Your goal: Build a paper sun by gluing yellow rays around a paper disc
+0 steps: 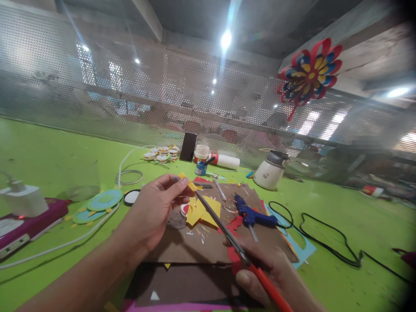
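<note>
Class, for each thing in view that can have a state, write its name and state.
Left hand: pinching yellow paper strip
Scissors: in right hand, blades close together
Phone: propped up, screen dark
Glue gun: lying on its side
White flask: standing, dark lid on
Blue jar: standing upright
White charger: plugged into power strip
Power strip: red light lit
Black cable: loosely looped

Craft workshop, as I read it from my end. Green tabletop [331, 195] carries brown cardboard [182, 250], cut yellow paper [195, 212], scattered snippets [203, 238], layered paper discs [105, 199], blue glue gun [255, 216], purple power strip [52, 217]; scissors [232, 239] held above. I see perforated screen [201, 95] behind, big petalled decoration [312, 75] in red, blue, yellow up high, grey ceiling [195, 26] with beams, several bright lamps [226, 40].
</note>
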Tool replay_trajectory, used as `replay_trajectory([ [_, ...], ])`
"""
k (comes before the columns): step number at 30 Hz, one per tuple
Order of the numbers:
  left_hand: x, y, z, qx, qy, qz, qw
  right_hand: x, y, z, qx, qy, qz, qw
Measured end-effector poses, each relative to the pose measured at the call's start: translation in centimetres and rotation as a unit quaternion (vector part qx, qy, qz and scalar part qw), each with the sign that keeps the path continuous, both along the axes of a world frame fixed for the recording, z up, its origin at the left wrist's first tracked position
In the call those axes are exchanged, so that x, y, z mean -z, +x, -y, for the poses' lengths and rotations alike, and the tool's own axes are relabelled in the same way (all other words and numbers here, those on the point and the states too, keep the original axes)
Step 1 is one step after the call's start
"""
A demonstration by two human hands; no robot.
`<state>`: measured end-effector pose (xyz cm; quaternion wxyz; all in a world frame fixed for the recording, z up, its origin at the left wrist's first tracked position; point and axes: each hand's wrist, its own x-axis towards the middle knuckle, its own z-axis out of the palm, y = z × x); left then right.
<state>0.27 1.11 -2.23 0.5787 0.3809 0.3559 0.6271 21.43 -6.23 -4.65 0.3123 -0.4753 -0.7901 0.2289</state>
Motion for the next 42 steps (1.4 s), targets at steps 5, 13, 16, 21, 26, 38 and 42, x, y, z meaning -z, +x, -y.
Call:
replay_trajectory([
  [5,-0.04,0.24,0.18,-0.010,-0.004,0.008,1.000,0.02,0.02,-0.11,-0.012,0.004,0.015,1.000],
  [13,-0.09,0.38,0.15,-0.011,0.000,0.014,1.000,0.27,0.27,-0.23,-0.015,0.001,0.018,1.000],
  [16,0.01,0.42,0.26,-0.015,0.004,0.016,1.000,0.09,0.18,-0.21,-0.020,-0.009,0.009,1.000],
  [21,0.20,0.53,0.36,-0.025,0.005,0.022,0.999,0.21,0.08,-0.28,-0.020,0.016,0.007,1.000],
  [26,0.13,0.61,0.38,-0.029,0.001,0.031,0.999,0.30,0.16,-0.32,-0.020,0.025,0.024,0.999],
  [38,-0.08,0.76,0.41,-0.029,0.000,0.038,0.999,0.41,0.28,-0.21,-0.021,0.028,0.020,0.999],
  [42,0.00,0.80,0.25,-0.028,0.003,0.033,0.999,0.56,0.37,-0.23,-0.021,0.023,0.018,0.999],
])
